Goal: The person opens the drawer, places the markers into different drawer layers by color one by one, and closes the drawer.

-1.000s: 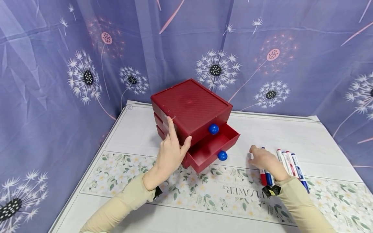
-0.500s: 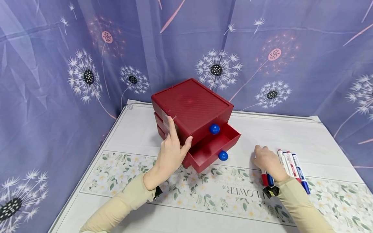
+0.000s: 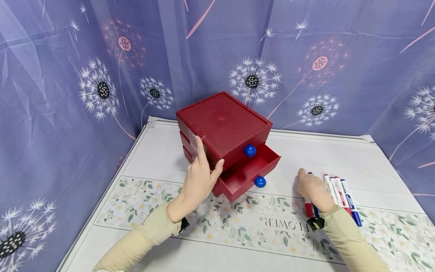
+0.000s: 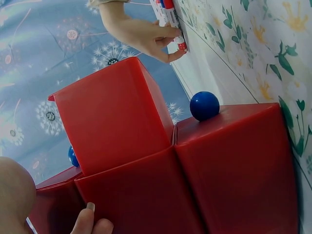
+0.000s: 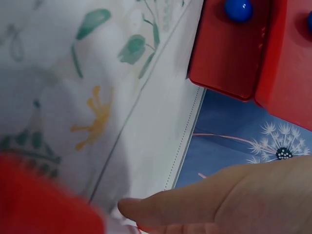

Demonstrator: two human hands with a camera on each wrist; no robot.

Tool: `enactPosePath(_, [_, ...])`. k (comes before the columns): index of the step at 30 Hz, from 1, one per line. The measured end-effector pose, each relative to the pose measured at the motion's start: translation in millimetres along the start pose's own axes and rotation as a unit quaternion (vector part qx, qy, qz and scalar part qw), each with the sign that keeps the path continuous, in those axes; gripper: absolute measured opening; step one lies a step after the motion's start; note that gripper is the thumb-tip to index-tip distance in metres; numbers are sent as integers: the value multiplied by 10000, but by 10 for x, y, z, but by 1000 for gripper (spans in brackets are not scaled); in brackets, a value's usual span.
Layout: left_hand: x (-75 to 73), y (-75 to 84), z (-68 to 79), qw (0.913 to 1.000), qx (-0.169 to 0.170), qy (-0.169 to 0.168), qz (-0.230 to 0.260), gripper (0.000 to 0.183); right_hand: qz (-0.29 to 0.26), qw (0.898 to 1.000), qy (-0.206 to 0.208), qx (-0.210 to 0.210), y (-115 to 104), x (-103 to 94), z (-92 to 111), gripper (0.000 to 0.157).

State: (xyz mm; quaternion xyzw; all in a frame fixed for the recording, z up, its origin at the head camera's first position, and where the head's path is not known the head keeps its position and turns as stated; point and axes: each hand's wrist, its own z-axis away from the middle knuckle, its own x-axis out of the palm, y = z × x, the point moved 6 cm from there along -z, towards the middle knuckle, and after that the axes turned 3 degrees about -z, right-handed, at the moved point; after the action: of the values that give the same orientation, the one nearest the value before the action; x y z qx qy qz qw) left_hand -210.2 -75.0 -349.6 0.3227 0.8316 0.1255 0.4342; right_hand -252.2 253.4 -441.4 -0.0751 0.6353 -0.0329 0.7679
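Right of the drawer box (image 3: 224, 117), the right hand (image 3: 314, 190) pinches a red marker (image 3: 308, 209); keep it level. The left hand (image 3: 197, 181), fingers extended, should brace the drawer box's left side lightly.

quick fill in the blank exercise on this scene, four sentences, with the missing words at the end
1. The head view shows exactly ____ blue knobs.
2. Of the three drawers in the red cabinet, the ____ one is pulled out.
3. The hand at the red cabinet is the person's ____ one.
4. In the head view, the markers lie to the ____ of the red cabinet.

Missing words: two; middle; left; right
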Motion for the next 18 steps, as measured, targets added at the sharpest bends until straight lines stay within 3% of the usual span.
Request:
enactPosePath(7, [6,3,1,10000,-7,-17,-1,92,-313,9990,-55,321,44,36,10,36])
enactPosePath(12, [11,-5,4,10000,-29,-36,-16,92,-587,9965,-455,392,39,80,56,19])
enactPosePath(15, [11,-9,6,10000,-49,-43,-4,92,-793,9928,-788,428,28,115,96,25])
enactPosePath(18, [8,-8,1,10000,-47,-33,7,92,-844,9923,-842,336,15,121,117,25])
